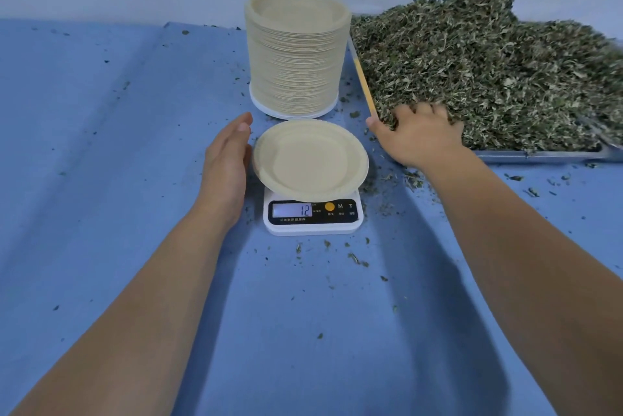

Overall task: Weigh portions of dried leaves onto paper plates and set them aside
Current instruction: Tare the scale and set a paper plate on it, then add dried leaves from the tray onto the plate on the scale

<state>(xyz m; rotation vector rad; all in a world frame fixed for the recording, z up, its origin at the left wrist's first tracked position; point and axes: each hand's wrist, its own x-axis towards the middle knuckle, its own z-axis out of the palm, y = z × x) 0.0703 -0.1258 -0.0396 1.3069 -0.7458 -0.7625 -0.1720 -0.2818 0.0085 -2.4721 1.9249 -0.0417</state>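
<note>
An empty paper plate [310, 159] lies on a small white digital scale [313, 215] whose display reads 12. Behind it stands a tall stack of paper plates [296, 51]. A big heap of dried leaves [482, 68] fills a metal tray [539, 155] at the right. My left hand [227, 166] is flat and open beside the plate's left rim. My right hand [418, 135] reaches into the near-left corner of the heap, its fingertips buried among the leaves, thumb at the tray's edge.
The table is covered with a blue cloth [101, 146] with leaf crumbs scattered around the scale and in front of the tray. A yellow strip [365, 85] runs along the tray's left side. A pale wall stands behind the table.
</note>
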